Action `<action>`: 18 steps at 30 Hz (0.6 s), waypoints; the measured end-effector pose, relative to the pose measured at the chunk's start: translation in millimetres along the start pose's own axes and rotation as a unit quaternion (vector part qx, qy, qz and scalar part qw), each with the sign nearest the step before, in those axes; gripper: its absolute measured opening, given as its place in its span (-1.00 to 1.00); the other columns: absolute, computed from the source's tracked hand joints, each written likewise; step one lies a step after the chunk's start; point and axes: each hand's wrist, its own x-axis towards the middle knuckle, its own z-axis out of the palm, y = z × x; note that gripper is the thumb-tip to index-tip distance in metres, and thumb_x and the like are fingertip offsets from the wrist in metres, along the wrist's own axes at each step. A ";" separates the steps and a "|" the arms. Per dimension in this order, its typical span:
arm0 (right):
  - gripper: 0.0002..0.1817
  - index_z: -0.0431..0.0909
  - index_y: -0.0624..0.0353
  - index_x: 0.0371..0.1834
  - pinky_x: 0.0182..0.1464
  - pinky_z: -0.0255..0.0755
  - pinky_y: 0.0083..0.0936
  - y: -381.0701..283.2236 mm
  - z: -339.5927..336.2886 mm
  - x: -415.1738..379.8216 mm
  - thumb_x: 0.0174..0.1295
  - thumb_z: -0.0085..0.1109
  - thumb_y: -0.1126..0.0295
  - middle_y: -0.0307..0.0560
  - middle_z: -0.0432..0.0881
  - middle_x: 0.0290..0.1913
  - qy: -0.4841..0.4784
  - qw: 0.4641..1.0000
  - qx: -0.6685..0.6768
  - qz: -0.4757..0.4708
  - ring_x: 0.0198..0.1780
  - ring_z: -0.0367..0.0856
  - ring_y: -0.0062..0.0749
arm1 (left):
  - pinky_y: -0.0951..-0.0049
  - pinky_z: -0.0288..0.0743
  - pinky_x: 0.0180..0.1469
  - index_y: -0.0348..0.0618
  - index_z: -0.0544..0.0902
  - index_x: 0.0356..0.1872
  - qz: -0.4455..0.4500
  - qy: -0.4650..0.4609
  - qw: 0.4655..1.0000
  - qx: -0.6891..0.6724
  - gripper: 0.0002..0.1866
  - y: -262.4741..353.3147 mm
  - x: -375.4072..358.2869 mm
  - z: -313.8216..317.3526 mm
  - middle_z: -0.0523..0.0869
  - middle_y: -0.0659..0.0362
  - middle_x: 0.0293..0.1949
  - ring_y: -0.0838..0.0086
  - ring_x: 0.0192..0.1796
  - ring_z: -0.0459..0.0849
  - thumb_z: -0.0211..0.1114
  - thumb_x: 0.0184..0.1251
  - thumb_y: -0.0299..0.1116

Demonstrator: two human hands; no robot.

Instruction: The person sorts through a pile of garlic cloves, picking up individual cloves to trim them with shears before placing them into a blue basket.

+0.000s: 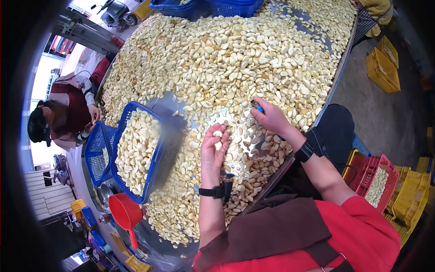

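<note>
My left hand (213,147) is turned palm up over the heap, its fingers curled around a couple of pale clove-like pieces (218,140). To its right, my right hand (273,119) is closed on a small blue-handled tool (260,109) with a metallic end; most of the handle is hidden in the palm. Beneath both hands lies a brightly lit patch of metal tabletop (247,144) with scattered pieces. A large heap of cream-coloured, curved pieces (244,54) spreads beyond my hands. Browner pieces (253,181) lie nearer my body.
Left of my hands, a blue basket (158,158) full of pieces stands beside another blue basket (94,156). A red scoop (124,211) is at the table's edge. A co-worker (68,109) sits across on the left. Yellow crates (383,70) and a red crate (362,170) are at right.
</note>
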 end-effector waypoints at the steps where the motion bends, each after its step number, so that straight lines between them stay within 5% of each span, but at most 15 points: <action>1: -0.48 0.42 0.13 0.21 -0.21 0.46 -0.38 1.3 0.4 0.3 0.23 0.15 0.13 0.01 0.63 -0.36 0.002 1.000 0.000 0.001 -0.32 0.62 -0.22 | 0.55 0.60 -0.27 -0.19 0.51 0.03 -0.001 -0.001 1.000 0.001 -0.62 -0.6 3.5 0.6 0.62 0.12 -0.07 0.45 -0.15 0.63 0.05 0.14 -0.60; 4: -0.47 0.42 0.13 0.21 -0.22 0.46 -0.38 2.1 1.2 0.7 0.22 0.16 0.12 0.01 0.63 -0.37 0.007 1.000 -0.011 -0.018 -0.34 0.62 -0.24 | 0.69 0.36 -0.47 -0.19 0.57 -0.08 0.017 0.070 0.950 0.304 -0.72 -9.3 24.9 7.2 0.58 0.27 -0.31 0.64 -0.46 0.49 0.19 0.13 -0.54; 5: -0.46 0.41 0.16 0.21 -0.15 0.47 -0.30 0.6 0.5 0.4 0.23 0.13 0.09 0.10 0.65 -0.29 -0.004 1.000 -0.008 -0.012 -0.24 0.62 -0.09 | 0.69 0.36 -0.47 -0.19 0.57 -0.08 0.017 0.070 0.950 0.304 -0.72 -19.6 33.1 9.5 0.58 0.27 -0.31 0.64 -0.46 0.49 0.19 0.13 -0.54; 7: -0.44 0.39 0.19 0.21 -0.08 0.47 -0.22 -3.7 -1.6 -0.9 0.24 0.09 0.06 0.19 0.66 -0.21 -0.014 1.000 -0.004 -0.006 -0.14 0.63 0.07 | 0.66 0.27 -0.62 -0.22 0.54 -0.07 0.090 0.127 0.768 0.621 -0.66 -38.3 43.1 16.8 0.58 0.19 -0.25 0.64 -0.56 0.43 0.13 0.07 -0.66; 8: -0.44 0.40 0.18 0.21 -0.08 0.47 -0.23 -6.3 -3.6 -1.5 0.24 0.10 0.06 0.19 0.66 -0.20 -0.021 1.000 -0.006 0.008 -0.14 0.63 0.06 | 0.66 0.27 -0.62 -0.22 0.54 -0.07 0.092 0.127 0.768 0.621 -0.66 -42.2 43.6 19.7 0.58 0.19 -0.25 0.64 -0.56 0.43 0.13 0.07 -0.66; 10: -0.44 0.40 0.18 0.21 -0.08 0.47 -0.23 -7.8 -7.5 0.5 0.23 0.10 0.06 0.19 0.66 -0.20 -0.025 0.999 -0.009 0.023 -0.14 0.63 0.06 | 0.68 0.23 -0.63 -0.27 0.44 0.01 0.121 0.109 0.891 0.424 -0.59 -45.4 42.6 28.0 0.60 0.14 -0.27 0.65 -0.57 0.42 0.08 0.05 -0.70; 13: -0.44 0.40 0.18 0.21 -0.10 0.47 -0.22 -6.3 -4.8 -2.4 0.23 0.10 0.06 0.18 0.66 -0.21 -0.022 1.000 0.013 0.015 -0.16 0.63 0.05 | 0.68 0.24 -0.58 -0.25 0.36 0.05 0.075 0.059 0.964 0.248 -0.54 -39.5 40.9 23.0 0.60 0.11 -0.31 0.65 -0.57 0.39 0.03 0.04 -0.72; 18: -0.45 0.41 0.18 0.20 -0.09 0.48 -0.23 -7.1 2.0 -3.1 0.22 0.13 0.07 0.16 0.66 -0.20 -0.004 0.999 0.015 -0.039 -0.14 0.63 0.06 | 0.69 0.30 -0.52 -0.28 0.37 0.06 0.088 0.011 0.976 0.200 -0.56 -30.2 25.3 19.7 0.63 0.03 -0.20 0.61 -0.52 0.45 -0.01 0.09 -0.74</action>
